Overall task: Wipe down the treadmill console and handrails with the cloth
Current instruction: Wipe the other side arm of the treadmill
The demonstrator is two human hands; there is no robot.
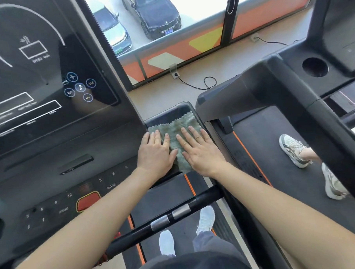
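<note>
Both hands flat on cloth, tray at R of console.

Nearest me the handrail [202, 198] w/ its 2 metal pads has no hand on it; I'd judge it's not yet wiped. Past it my left hand [154, 151] & right hand [200, 153] lie side by side, palms down, fingers straight & slightly spread, gripping nothing, just pressing the cloth [179, 124]. Prob. that's to spread it so max fabric meets the surface. Cloth lies open across the tray [173, 107], just R of the console [51, 108]. Its long axis runs away from me, tilted a bit R, far corner pointing at the tray's far rim.
</note>
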